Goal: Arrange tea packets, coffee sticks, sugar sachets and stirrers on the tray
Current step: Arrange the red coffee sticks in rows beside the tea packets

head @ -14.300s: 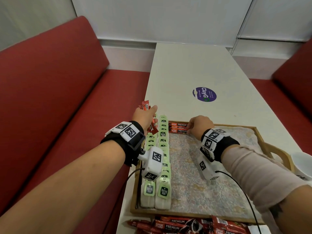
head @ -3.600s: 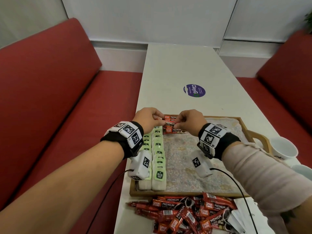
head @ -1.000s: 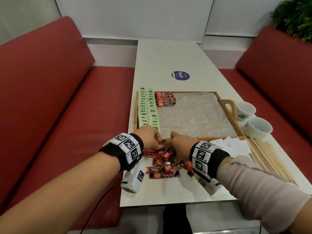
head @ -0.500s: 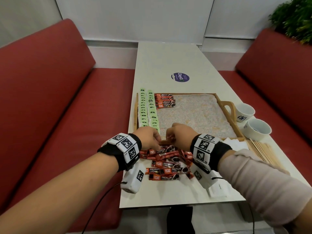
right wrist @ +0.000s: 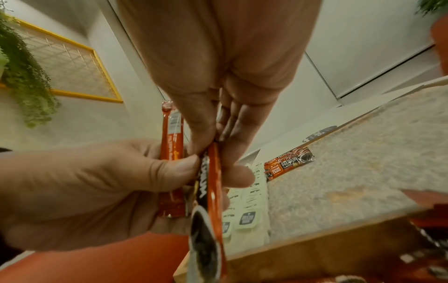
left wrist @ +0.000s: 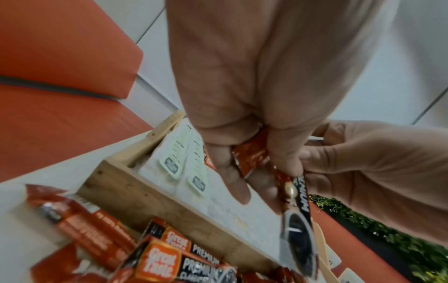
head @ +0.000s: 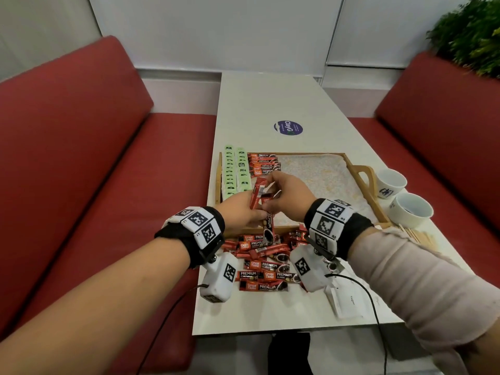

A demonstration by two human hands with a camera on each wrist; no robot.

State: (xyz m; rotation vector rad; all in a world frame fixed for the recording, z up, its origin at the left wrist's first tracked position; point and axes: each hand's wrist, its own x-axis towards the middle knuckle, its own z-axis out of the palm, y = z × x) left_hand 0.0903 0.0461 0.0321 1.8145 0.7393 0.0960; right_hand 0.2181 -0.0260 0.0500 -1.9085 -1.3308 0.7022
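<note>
Both hands raised together over the near edge of the tray (head: 349, 165), knuckles up, fingertips meeting. Left hand (head: 239, 212) grips an upright coffee stick (head: 257, 194) in curled fingers, back face with barcode toward the head camera. Right hand (head: 288, 197) pinches a second coffee stick (head: 269, 226) between thumb and fingertips; it hangs down, "PREMIUM" print readable, lower end blurred in both wrist views. Left thumb (right wrist: 169, 168) presses against that second stick too. How many sticks sit in the left fist: cannot tell, fingers cover them.

Tray is wooden, rectangular, with a cut-out handle and speckled liner. Far-left corner holds a short stack of coffee sticks (head: 263, 165); two rows of pale green tea packets (head: 235, 170) run along the left side, near ends hidden behind the left hand. Loose pile of glossy red coffee sticks (head: 263, 262) on the white table (head: 270, 98) in front of the tray, partly covered by wrist cameras. Two white cups (head: 401, 196) right of the tray; stirrers (head: 422, 235) mostly hidden behind the right sleeve.
</note>
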